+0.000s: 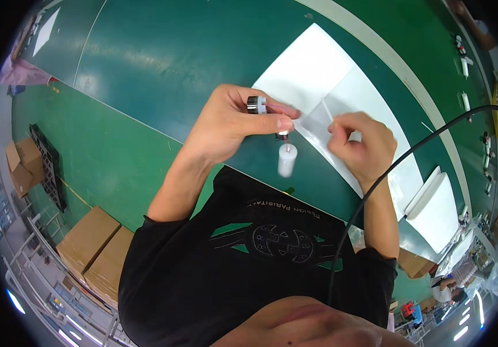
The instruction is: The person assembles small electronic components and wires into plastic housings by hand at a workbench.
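My left hand is closed, pinching a small electrical part between thumb and fingers. Its silver-and-black cylindrical end sticks out above the thumb, and thin pinkish wires run along the fingers. Below the thumb hangs a white cylinder, joined by a short wire and slightly blurred. My right hand is curled, thumb and forefinger pressed together beside a thin, see-through film. That film seems to stretch between both hands, over white sheets on the green table. What exactly the right fingertips hold is too small to make out.
A black cable crosses in front of my right forearm. Folded white sheets lie at the right. Several white cylindrical parts stand along the far-right belt. Cardboard boxes sit on the floor at left, near a black plastic tray.
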Available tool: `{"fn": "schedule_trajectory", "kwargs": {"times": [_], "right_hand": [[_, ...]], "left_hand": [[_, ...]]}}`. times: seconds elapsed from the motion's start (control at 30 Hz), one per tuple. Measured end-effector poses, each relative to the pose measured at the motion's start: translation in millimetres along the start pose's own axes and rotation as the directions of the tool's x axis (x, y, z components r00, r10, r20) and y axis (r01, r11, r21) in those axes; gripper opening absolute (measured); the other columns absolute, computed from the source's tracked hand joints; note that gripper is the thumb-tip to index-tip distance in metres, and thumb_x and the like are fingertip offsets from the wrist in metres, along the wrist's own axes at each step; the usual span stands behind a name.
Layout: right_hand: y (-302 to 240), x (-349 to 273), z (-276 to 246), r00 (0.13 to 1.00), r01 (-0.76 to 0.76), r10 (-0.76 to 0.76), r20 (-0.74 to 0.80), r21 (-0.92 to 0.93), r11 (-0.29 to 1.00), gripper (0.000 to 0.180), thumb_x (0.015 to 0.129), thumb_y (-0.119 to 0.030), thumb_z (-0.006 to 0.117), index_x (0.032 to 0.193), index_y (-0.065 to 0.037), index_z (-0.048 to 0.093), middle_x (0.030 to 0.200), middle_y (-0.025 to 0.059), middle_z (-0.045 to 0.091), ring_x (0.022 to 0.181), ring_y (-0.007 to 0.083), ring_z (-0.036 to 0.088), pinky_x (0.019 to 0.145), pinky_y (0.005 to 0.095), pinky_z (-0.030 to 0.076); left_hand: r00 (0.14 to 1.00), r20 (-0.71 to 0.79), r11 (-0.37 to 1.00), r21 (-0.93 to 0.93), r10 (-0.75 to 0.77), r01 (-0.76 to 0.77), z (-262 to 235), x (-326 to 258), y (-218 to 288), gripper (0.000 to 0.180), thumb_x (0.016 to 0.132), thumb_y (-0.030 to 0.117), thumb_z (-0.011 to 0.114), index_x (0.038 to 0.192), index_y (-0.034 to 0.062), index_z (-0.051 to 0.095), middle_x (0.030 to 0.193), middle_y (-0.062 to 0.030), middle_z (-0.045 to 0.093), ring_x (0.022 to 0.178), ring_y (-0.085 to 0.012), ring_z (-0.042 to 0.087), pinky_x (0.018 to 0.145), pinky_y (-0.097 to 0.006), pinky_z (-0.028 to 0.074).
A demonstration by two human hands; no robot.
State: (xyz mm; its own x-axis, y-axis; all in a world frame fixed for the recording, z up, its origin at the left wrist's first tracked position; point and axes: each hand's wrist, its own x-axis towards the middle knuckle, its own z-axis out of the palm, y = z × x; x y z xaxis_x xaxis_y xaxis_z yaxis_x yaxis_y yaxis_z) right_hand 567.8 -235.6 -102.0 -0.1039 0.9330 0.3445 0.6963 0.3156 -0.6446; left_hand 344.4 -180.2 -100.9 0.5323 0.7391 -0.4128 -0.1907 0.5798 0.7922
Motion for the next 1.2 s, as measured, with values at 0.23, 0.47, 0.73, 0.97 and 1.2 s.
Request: {"fn": "schedule_trajectory", "kwargs": {"times": [0.23, 0.47, 0.73, 0.97, 1.2], "right_hand": [[2.7, -8.1, -5.2, 0.950, 0.274, -0.279, -0.140, -0.051, 0.960, 0.022, 0.061, 0.002, 0.073, 0.081, -0.001, 0.062, 0.085, 0.0106, 0.062, 0.066, 0.0240, 0.062, 0.057, 0.0295, 0.052], [-14.4, -17.6, -13.7, 0.860, -0.261, 0.500, -0.101, 0.755, 0.602, 0.012, 0.078, 0.004, 0.071, 0.086, 0.002, 0.063, 0.090, 0.0090, 0.064, 0.077, 0.0166, 0.063, 0.069, 0.0268, 0.049], [1.4, -18.5, -27.1, 0.779, -0.204, 0.617, 0.111, 0.976, 0.082, 0.022, 0.081, 0.003, 0.069, 0.103, 0.004, 0.065, 0.089, 0.0078, 0.065, 0.080, 0.0146, 0.061, 0.075, 0.0243, 0.046], [0.1, -27.9, -55.4, 0.921, -0.112, 0.339, -0.193, 0.702, 0.703, 0.024, 0.074, 0.005, 0.073, 0.098, 0.002, 0.070, 0.090, 0.0095, 0.065, 0.083, 0.0138, 0.053, 0.072, 0.0262, 0.043], [-17.0, -22.6, -48.3, 0.954, -0.102, 0.190, -0.231, 0.348, 0.932, 0.024, 0.067, 0.002, 0.077, 0.089, -0.006, 0.074, 0.084, 0.0021, 0.066, 0.077, 0.0174, 0.053, 0.064, 0.0272, 0.043]], "left_hand": [[0.991, 0.110, 0.992, -0.108, 0.073, -0.061, 30.7, 15.9, -5.4, 0.019, 0.076, -0.001, 0.073, 0.093, -0.0085, 0.068, 0.086, -0.0185, 0.069, 0.083, -0.0276, 0.070, 0.076, -0.037, 0.056], [0.972, 0.208, 0.993, 0.015, 0.110, -0.115, 58.2, 21.3, 4.6, 0.019, 0.077, -0.004, 0.072, 0.095, -0.0090, 0.068, 0.086, -0.0189, 0.069, 0.080, -0.0255, 0.070, 0.073, -0.034, 0.056], [0.957, 0.236, 0.974, 0.107, 0.168, -0.198, 78.5, 30.0, 10.9, 0.018, 0.077, -0.007, 0.069, 0.095, -0.0096, 0.068, 0.085, -0.0202, 0.069, 0.082, -0.0267, 0.070, 0.074, -0.036, 0.057], [0.931, 0.009, 0.901, 0.248, 0.365, -0.356, 90.0, 49.7, 1.3, 0.014, 0.080, -0.006, 0.068, 0.094, -0.0076, 0.069, 0.084, -0.0158, 0.069, 0.088, -0.0295, 0.070, 0.076, -0.034, 0.056], [0.932, 0.011, 0.880, 0.324, 0.363, -0.347, 96.0, 51.8, -3.4, 0.015, 0.081, -0.005, 0.069, 0.096, -0.0068, 0.069, 0.087, -0.0155, 0.069, 0.086, -0.0281, 0.070, 0.077, -0.033, 0.056]]}}
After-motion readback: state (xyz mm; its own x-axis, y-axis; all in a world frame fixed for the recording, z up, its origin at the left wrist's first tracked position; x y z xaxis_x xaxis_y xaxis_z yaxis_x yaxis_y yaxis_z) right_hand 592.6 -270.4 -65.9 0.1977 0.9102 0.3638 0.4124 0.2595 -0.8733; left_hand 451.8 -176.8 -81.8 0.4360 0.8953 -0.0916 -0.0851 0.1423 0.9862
